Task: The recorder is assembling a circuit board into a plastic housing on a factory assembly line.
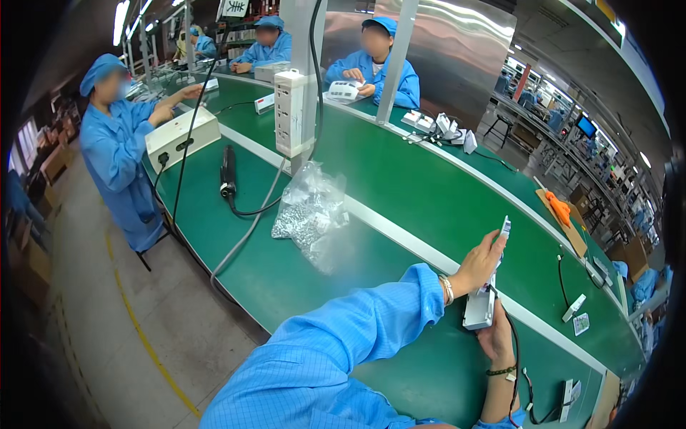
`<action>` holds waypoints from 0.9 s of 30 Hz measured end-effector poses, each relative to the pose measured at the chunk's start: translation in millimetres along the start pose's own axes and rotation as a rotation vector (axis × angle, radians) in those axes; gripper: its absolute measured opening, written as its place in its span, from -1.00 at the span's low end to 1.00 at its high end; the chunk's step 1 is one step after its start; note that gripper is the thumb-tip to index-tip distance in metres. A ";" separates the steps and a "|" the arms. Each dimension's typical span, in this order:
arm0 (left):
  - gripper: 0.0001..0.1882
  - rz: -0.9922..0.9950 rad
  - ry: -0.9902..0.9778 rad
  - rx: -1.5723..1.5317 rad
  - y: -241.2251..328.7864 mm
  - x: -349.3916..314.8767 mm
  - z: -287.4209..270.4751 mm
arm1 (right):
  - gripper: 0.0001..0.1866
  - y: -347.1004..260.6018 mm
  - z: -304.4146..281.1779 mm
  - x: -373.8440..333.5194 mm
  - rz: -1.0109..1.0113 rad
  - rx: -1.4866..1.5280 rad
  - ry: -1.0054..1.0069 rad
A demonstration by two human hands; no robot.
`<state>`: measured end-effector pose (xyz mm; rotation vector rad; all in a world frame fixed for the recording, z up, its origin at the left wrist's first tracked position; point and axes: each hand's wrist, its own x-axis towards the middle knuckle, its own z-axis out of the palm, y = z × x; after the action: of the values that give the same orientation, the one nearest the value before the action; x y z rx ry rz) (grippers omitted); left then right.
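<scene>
My left hand is closed on a thin white panel, which stands on edge and faces right, so its front is mostly hidden. Just below it, my right hand grips a shallow white plastic housing from underneath. A black cable runs from the housing down past my right wrist. The panel and housing are close together; whether they touch I cannot tell. Both hands are above the green workbench, near its pale dividing rail.
A clear bag of small metal parts and a black electric screwdriver lie left. A white socket strip is on a post. White adapters, an orange tool and a small wired part lie about. Co-workers sit across.
</scene>
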<state>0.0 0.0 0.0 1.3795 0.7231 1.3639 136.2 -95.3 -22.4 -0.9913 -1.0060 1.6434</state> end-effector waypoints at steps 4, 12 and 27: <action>-0.45 0.144 0.013 0.025 22.2 -12.2 -1.3 | -0.55 5.7 13.8 1.2 -0.004 0.257 0.047; -0.55 0.071 0.018 -0.209 38.6 31.0 -47.4 | -0.17 -60.7 64.8 54.4 -0.621 -0.267 -0.041; -0.53 0.144 -0.020 -0.347 70.0 12.9 -38.7 | -0.29 -80.2 67.3 12.9 -0.720 -0.379 0.023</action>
<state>-51.1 0.5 62.9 1.1813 0.3561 1.5053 94.5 -76.4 72.7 -0.7463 -1.4787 0.8634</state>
